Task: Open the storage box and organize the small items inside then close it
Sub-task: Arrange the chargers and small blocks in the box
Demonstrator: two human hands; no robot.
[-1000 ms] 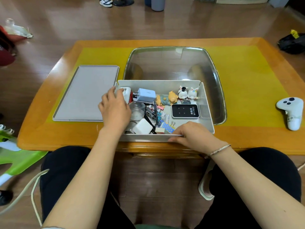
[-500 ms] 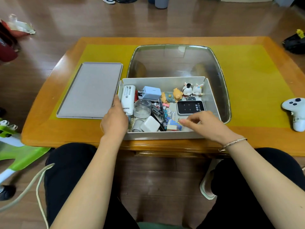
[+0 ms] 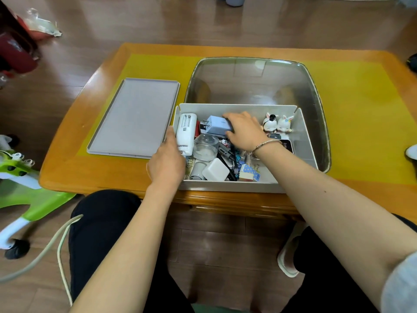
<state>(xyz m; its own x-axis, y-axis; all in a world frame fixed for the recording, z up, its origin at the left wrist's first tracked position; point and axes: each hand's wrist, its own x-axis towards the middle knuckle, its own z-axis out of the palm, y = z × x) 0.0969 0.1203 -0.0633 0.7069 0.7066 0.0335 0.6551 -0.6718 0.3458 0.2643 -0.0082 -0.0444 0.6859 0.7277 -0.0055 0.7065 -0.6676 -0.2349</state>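
Storage box (image 3: pixel 239 185): open, at bench (image 3: pixel 94 177) near edge, full of small items. Lid (image 3: pixel 133 118): flat on bench, just left of box. Left hand (image 3: pixel 167 163): fingers curled over box's left wall. Right hand (image 3: pixel 243 132): inside box, fingers curled on the blue charger (image 3: pixel 216 125).

Left hand (image 3: pixel 167 159) curled; right hand (image 3: pixel 244 131) outstretched, curled.
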